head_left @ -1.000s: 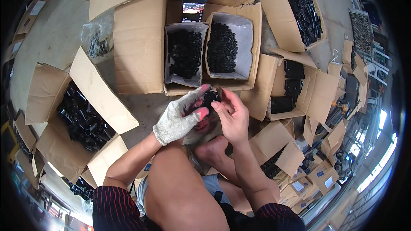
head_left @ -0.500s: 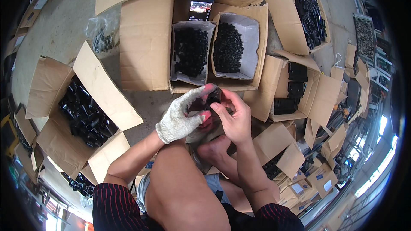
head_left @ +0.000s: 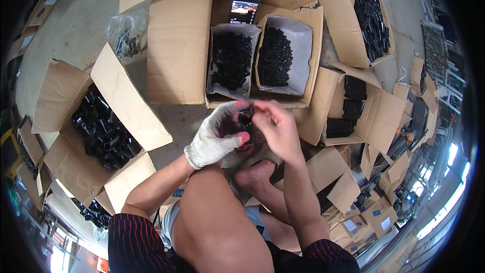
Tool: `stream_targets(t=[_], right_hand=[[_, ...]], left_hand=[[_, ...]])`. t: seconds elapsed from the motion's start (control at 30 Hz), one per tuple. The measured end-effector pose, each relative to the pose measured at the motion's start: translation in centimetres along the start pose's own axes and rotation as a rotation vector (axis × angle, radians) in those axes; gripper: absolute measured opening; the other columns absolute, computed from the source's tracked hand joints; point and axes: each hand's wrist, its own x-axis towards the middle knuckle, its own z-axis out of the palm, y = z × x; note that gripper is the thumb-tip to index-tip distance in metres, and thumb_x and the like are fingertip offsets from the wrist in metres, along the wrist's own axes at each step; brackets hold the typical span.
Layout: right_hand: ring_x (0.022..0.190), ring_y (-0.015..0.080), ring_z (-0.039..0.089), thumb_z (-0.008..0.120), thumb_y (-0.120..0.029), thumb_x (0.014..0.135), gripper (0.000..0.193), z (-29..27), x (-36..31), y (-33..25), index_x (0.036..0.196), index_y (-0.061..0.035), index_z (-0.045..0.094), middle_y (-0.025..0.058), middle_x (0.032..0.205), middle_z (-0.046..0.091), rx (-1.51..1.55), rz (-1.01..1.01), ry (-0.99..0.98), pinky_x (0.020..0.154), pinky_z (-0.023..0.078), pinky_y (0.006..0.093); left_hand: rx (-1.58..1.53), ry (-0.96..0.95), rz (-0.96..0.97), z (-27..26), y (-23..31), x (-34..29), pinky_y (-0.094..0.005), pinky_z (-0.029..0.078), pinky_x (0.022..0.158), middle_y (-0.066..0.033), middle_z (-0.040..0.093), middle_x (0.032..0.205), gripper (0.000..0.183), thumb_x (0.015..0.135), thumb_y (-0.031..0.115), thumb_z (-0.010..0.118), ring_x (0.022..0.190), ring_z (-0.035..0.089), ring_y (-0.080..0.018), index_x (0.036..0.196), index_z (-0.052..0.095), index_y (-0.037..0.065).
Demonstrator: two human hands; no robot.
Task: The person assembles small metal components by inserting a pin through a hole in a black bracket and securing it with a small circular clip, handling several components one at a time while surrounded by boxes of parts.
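Note:
My left hand [head_left: 211,139], in a white knit glove with red fingertips, curls round a glossy black plastic part [head_left: 245,117]. Much of that part is hidden by the glove, and its exact kind does not show. Bare and blurred by motion, my right hand [head_left: 279,130] is close against its right side with bent fingers. Whether those fingers grip anything cannot be made out. Just beyond both hands, two grey-lined trays stand in a large carton: the left tray [head_left: 256,34] holds small black parts, the right tray [head_left: 301,45] more small black pieces.
A lit phone [head_left: 245,4] leans at the carton's back. To the left, an open carton [head_left: 61,96] holds black tubular parts. On the right stand a carton of black blocks [head_left: 371,116] and one of long black parts [head_left: 337,25]. A clear plastic bag [head_left: 126,33] lies on the floor.
My right hand has shifted slightly right and up, its fingers now blurred and no longer plainly pinching the black part. My left hand keeps the part nearly in place. The view has shifted slightly.

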Motion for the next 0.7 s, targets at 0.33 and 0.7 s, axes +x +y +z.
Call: stream_targets(t=[0.33,0.7], right_hand=[[0.091,0.0391,0.072,0.062,-0.003,0.092,0.014,5.3,13.1,-0.2,0.098,-0.003,0.075,0.0199,0.096,0.073,-0.712,-0.289,-0.1,0.081,0.058,0.0463],[0.1,0.0419,0.072,0.063,0.001,0.086,0.019,8.6,14.8,0.7,0.099,0.0015,0.076,0.0248,0.103,0.074,-0.859,0.118,-0.249,0.087,0.059,0.0496]], left_hand=[[-0.371,0.134,-0.069,-2.2,0.6,-1.9,-0.045,0.056,0.098,-0.009,0.061,0.128,0.075,0.083,-0.001,0.081,0.114,0.067,-0.0302,0.148,0.045,0.012],[-0.383,0.193,-0.041,-2.3,0.8,-2.3,-0.0464,0.055,0.099,-0.0115,0.061,0.128,0.078,0.084,0.004,0.082,0.112,0.068,-0.0316,0.15,0.042,0.011]])
